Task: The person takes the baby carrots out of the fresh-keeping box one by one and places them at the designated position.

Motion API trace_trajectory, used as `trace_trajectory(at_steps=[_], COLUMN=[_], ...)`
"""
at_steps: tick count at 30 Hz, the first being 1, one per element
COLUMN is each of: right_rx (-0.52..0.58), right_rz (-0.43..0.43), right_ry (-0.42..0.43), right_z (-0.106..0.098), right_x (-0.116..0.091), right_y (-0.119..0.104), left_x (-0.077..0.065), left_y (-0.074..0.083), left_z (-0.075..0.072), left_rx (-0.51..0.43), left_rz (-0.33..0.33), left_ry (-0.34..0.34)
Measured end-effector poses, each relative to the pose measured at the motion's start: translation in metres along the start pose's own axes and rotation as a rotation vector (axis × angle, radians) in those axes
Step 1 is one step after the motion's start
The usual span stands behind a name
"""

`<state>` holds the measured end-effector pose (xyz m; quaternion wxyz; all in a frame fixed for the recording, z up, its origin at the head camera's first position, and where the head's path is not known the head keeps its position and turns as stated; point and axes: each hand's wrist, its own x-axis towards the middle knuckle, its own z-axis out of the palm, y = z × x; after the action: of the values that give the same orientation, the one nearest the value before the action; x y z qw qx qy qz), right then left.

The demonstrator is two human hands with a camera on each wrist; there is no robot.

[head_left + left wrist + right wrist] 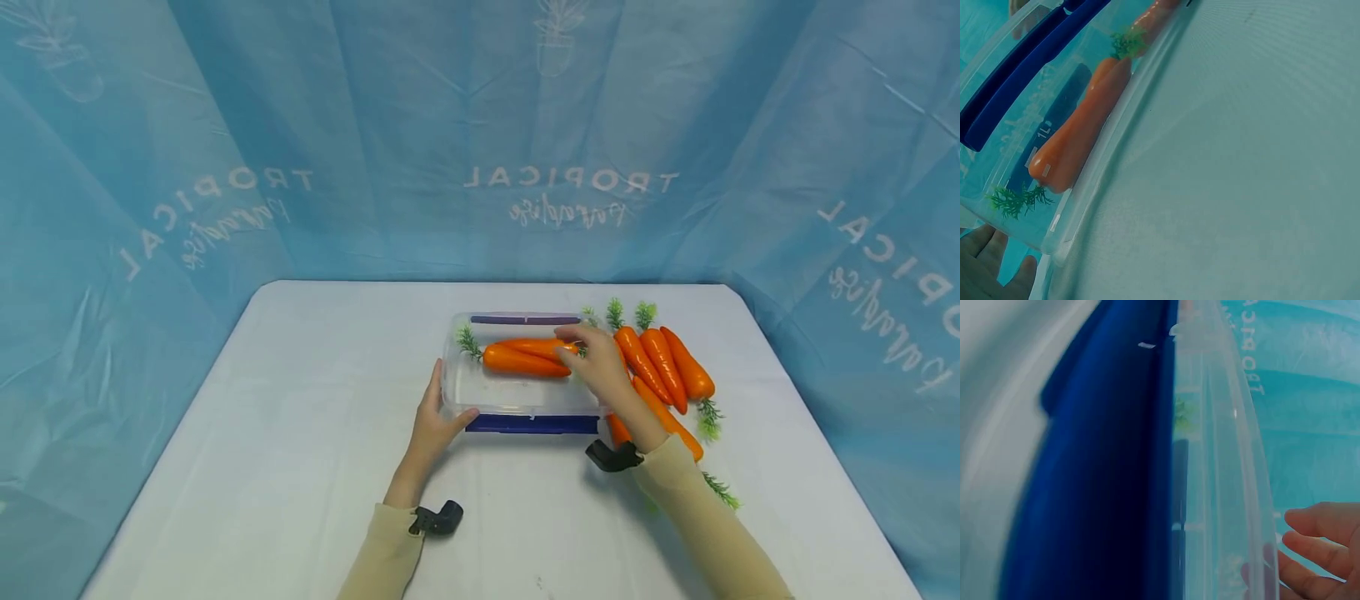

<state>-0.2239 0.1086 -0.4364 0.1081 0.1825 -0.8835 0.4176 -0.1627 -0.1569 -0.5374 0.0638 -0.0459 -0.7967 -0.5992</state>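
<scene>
A clear plastic box (517, 400) with blue side flaps holds two orange carrots (525, 362) with green tops, lying side by side in opposite directions. My left hand (437, 429) is at the box's near left corner, fingers straight along the left wall and thumb at the front rim. Over the right end of the box reaches my right hand (600, 362), its thumb and fingers apart around the end of the rear carrot in the head view. In the right wrist view, the right fingers (1319, 519) are spread at the wall with nothing seen between them.
More carrots (663, 367) lie on the white table (300, 433) right of the box, some partly hidden under the right forearm. A blue printed curtain (420, 225) hangs behind the table and along both sides.
</scene>
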Motion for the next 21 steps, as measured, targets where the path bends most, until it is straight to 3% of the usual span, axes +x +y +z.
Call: trace_trajectory(at_steps=[10,21], right_rx=[0.08,0.106], right_rz=[0.02,-0.005], right_ry=[-0.033,-0.031], right_z=[0.007,0.018], right_x=[0.03,0.064], right_y=[-0.03,-0.034], left_x=[0.002,0.0], left_y=[-0.001,0.003], left_z=[-0.001,-0.001], left_rx=[-0.001,-0.01], left_rz=[0.007,0.004], left_ry=[-0.003,-0.004])
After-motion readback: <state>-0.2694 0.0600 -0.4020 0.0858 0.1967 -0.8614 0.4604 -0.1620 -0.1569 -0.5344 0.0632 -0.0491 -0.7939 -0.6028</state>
